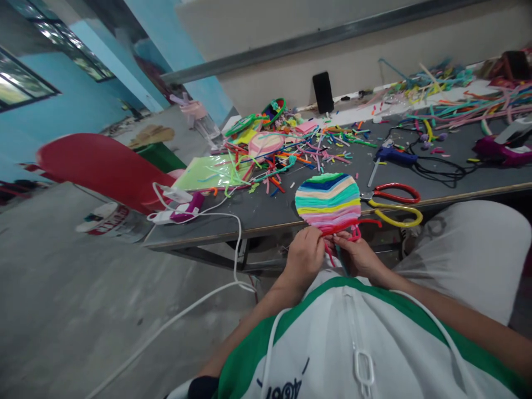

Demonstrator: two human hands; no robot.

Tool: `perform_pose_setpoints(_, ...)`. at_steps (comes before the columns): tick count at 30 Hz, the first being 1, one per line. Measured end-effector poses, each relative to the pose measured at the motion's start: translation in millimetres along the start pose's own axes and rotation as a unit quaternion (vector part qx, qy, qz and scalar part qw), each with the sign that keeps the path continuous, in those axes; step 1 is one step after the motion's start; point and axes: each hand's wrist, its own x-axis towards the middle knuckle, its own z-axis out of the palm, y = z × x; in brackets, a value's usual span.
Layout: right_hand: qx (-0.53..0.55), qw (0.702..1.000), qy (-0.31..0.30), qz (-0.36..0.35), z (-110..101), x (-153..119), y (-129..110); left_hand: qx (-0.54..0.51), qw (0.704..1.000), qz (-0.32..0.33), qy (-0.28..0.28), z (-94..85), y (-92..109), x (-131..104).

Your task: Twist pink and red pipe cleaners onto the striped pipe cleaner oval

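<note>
Grey worktable (266, 208) littered with pipe-cleaner scraps. Left hand (305, 256) and right hand (356, 256) pinch the red pipe cleaner (353, 224) edging the striped disc (328, 200); fingertips hidden.

We see a dark grey worktop (266, 208) with a pale front edge. On it: a striped multicolour disc (327, 198) at the near edge, red-handled scissors (394, 192) and yellow-handled scissors (393, 215) just beside it, a blue glue gun (393, 155), a green sheet (208, 173), scattered pipe-cleaner scraps (316, 148), a white power strip (177, 213), and a black phone (323, 92) upright at the back.
</note>
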Motion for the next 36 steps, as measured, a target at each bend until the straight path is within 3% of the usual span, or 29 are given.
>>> perform_pose_setpoints(5,0.004,1.0,0.017,0.01,6.0,-4.0,-3.7,-0.087,0.993,-0.049,0.063,1.4,-0.8,-5.4)
perform_pose_setpoints(13,0.01,1.0,0.014,0.011,8.9,-5.8,-4.1,-0.214,0.955,-0.17,0.119,9.5,-3.1,-5.1)
perform_pose_setpoints(19,0.014,1.0,0.014,0.009,9.7,-5.6,-4.5,-0.279,0.927,-0.232,0.097,11.9,-1.4,-5.6)
perform_pose_setpoints(24,0.013,1.0,-0.006,0.021,9.5,-5.7,-5.4,-0.378,0.872,-0.297,0.086,14.6,-4.8,-5.5)
perform_pose_setpoints(30,0.018,1.0,-0.019,0.005,7.2,-5.0,-1.8,-0.487,0.813,-0.308,0.088,15.3,-8.0,-5.1)
perform_pose_setpoints(33,0.027,0.999,-0.016,0.01,9.1,-6.6,-3.6,-0.498,0.813,-0.29,0.082,15.9,-8.0,-6.3)
perform_pose_setpoints(36,0.038,0.999,-0.017,0.018,10.8,-8.9,-5.9,-0.493,0.819,-0.27,0.114,20.6,-5.6,-10.1)
